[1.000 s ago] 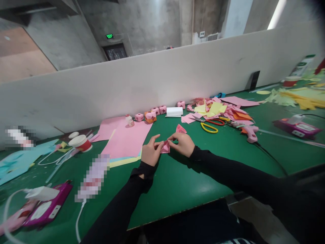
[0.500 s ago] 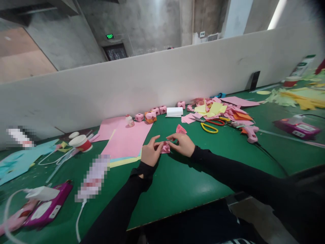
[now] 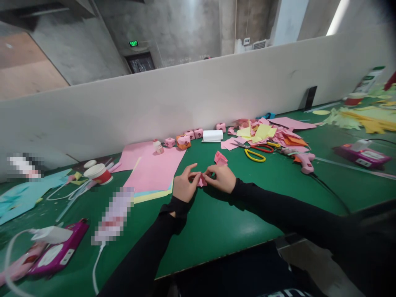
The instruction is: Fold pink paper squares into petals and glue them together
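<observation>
Both of my hands meet over the green table, pinching a small folded piece of pink paper (image 3: 202,180) between them. My left hand (image 3: 185,185) grips its left side with thumb and fingertips. On the other side, the fingertips of my right hand (image 3: 223,178) are closed on the same paper, and part of it is hidden behind them. Just beyond my right hand lies another folded pink paper piece (image 3: 220,157). Farther back, several finished pink paper shapes (image 3: 170,142) stand in a row near the partition, one set in an orange base.
To the left lie pink sheets (image 3: 154,171), a paper cup (image 3: 100,175) and a purple power strip (image 3: 66,247). Yellow-handled scissors (image 3: 255,156), a pile of paper scraps (image 3: 262,131) and a pink glue gun (image 3: 306,161) are on the right. A white partition (image 3: 185,99) borders the back.
The pink paper between my fingertips has been squeezed or turned slightly and now looks narrower. My hands have shifted only a little; the surroundings are the same.
</observation>
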